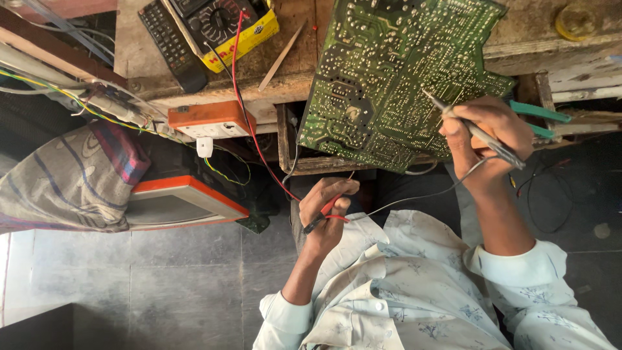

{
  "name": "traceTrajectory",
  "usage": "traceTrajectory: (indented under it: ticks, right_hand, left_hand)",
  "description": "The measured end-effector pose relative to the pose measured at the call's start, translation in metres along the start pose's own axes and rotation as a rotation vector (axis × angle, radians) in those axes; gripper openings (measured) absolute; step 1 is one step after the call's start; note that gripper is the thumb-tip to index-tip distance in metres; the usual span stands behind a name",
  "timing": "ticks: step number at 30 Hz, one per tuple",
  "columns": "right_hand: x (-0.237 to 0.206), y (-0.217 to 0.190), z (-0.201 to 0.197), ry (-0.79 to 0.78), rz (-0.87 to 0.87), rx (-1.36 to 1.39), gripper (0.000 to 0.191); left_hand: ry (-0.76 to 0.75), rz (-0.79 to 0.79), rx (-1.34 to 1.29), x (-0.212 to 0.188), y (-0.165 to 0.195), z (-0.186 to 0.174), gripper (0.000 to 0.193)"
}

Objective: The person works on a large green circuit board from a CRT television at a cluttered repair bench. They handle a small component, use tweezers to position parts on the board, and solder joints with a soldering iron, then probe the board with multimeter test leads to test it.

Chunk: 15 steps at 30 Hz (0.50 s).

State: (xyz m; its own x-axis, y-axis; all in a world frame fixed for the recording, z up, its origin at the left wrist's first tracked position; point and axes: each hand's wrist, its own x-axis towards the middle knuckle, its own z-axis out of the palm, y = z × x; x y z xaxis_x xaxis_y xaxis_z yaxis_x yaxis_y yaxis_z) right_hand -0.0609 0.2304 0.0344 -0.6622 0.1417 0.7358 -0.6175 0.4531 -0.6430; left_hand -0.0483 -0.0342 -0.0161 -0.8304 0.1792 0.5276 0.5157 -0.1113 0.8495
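The right hand (492,133) is closed in a pen-like grip around a dark probe (476,133), its slim metal tip resting on the solder side of a large green circuit board (389,78). A grey lead (414,198) trails from the back of that probe, down past the wrist and across toward the other hand. The left hand (327,207) is curled shut around a red probe (329,209), held just below the board's lower edge; its tip seems to stop short of the board, though the fingers hide too much to be sure. A red wire (249,129) climbs from this hand, up over the bench edge, to a multimeter in a yellow case (227,26).

The board leans tilted, its lower edge propped on a wooden tray (285,152) at the front of the worn wooden workbench (291,71). Just beyond the right hand, green-handled pliers (541,116) poke out from behind it. On the bench beside the multimeter lie a black remote control (168,42) and a thin wooden stick (280,58). Hanging off the bench front is an orange and white socket box (210,120), fed by a bundle of coloured wires. Below it sits a small orange-framed screen (178,204), partly draped with a patterned cloth (65,175), over a grey tiled floor (162,285). Both forearms wear pale printed shirt sleeves
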Motion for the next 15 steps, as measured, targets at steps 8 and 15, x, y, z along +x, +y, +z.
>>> traceTrajectory:
  ticks: [8, 15]
  right_hand:
    - [-0.033, -0.002, 0.014, 0.083, 0.103, 0.045, 0.024]
    - [-0.037, -0.009, 0.023, 0.077, 0.124, 0.102, 0.021]
  left_hand:
    - [0.000, 0.014, 0.100, 0.008, 0.006, 0.000, 0.016]
    - [0.012, 0.125, 0.105, 0.024, 0.005, 0.004, 0.014]
